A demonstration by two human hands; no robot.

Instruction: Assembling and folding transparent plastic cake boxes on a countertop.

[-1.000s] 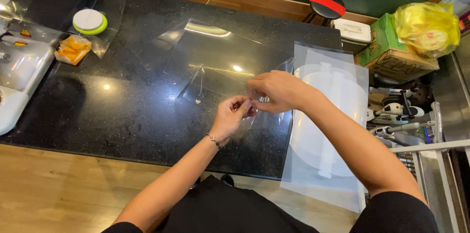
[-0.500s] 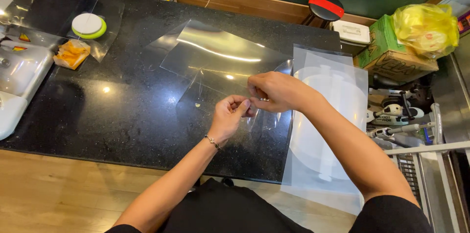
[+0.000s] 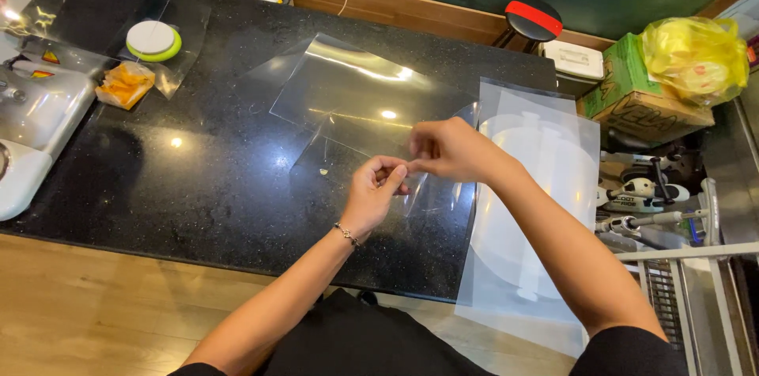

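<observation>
A clear plastic bag (image 3: 360,99) is held just above the black stone counter (image 3: 198,178), its far end lifted and catching the light. My left hand (image 3: 378,190), with a thin bracelet at the wrist, pinches the bag's near edge. My right hand (image 3: 447,148) grips the same edge just to the right, fingertips meeting those of the left hand.
A stack of clear bags (image 3: 530,194) overhangs the counter's right end. At far left are a green and white round lid (image 3: 153,40), an orange snack packet (image 3: 125,85) and a white machine (image 3: 32,119). A cardboard box with a yellow bag (image 3: 694,56) stands at right.
The clear bag has been lifted and spread out farther over the counter. Both hands stay together at its near edge.
</observation>
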